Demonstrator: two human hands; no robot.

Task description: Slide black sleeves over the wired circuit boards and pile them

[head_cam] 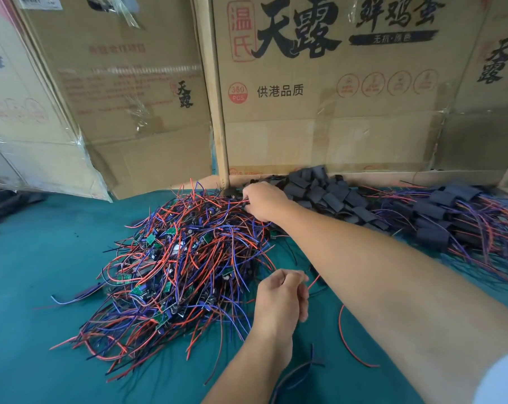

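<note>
Head view: two hands [266, 201] [280, 295], three piles.

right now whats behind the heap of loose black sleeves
Taped cardboard boxes stand right behind the black sleeves, with a wooden post at their left. The boxes' bottom edge there is covered.

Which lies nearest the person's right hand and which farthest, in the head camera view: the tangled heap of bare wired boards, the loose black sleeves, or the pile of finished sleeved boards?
From the right hand:
1. Tangled heap of bare wired boards: the hand touches its far edge.
2. Loose black sleeves: just right of the hand, against the cardboard.
3. Pile of finished sleeved boards: far right.
The first two are nearly tied.
</note>
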